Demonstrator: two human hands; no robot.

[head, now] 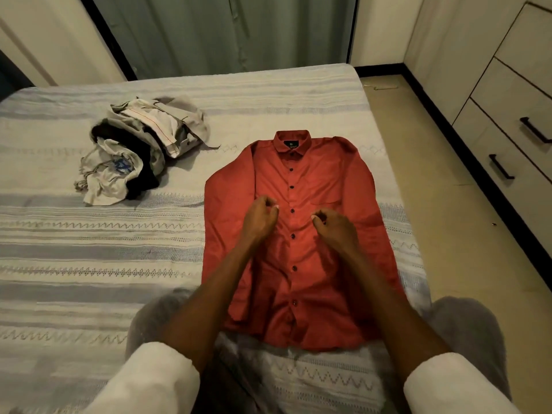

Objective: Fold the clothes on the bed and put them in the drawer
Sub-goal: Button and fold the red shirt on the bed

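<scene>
- White rolled-up sleeves and grey-trousered knees sit closest, the person kneeling at the near edge of the bed.
- Both bare forearms reach out over a red shirt lying face up on the bed, toward its right side.
- Smooth, slightly glossy cloth makes up the shirt, with a stiff collar, a chest pocket and a row of small dark buttons down the front; soft creases gather near the hem.
- Its long axis runs straight away from the person: collar at the far end, hem at the near end, both sleeves folded down along the sides.
- Left hand hovers or rests just left of the button line, fingers curled in; whether they pinch the cloth I cannot tell.
- Right hand sits just right of the buttons, fingers likewise curled, grip unclear.
- Crumpled pile of clothes in grey, white and black lies well apart at the far left of the bed.
- Woven bedspread shows pale grey stripes and zigzag bands.
- Flat cream drawers with black bar handles stand along the right wall.
</scene>
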